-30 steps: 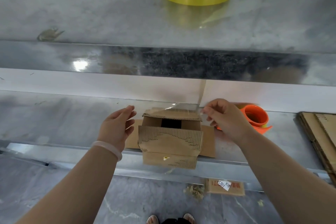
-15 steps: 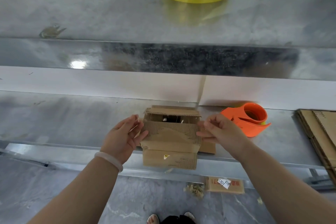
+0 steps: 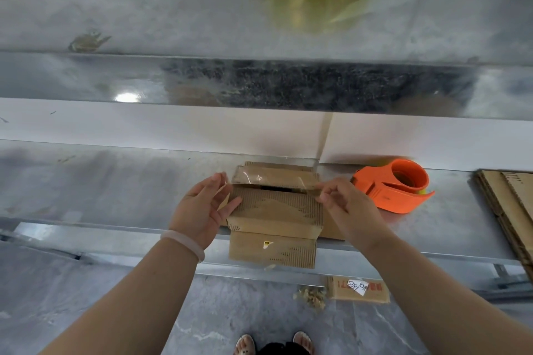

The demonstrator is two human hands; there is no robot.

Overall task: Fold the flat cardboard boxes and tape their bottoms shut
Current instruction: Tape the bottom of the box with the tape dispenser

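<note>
Head view: box folded, seam not yet taped.
Right hand pinches tape strip; left hand spread, touching it; flat cardboard at 3 o'clock.

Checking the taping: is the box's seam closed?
Not yet: a dark gap shows between the box flaps; clear tape lies on the far one.

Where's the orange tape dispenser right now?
Head view: the tape dispenser sits on the metal shelf, right of the cardboard box, just beyond the right hand pinching a tape strip; flat cardboard lies further right.
</note>
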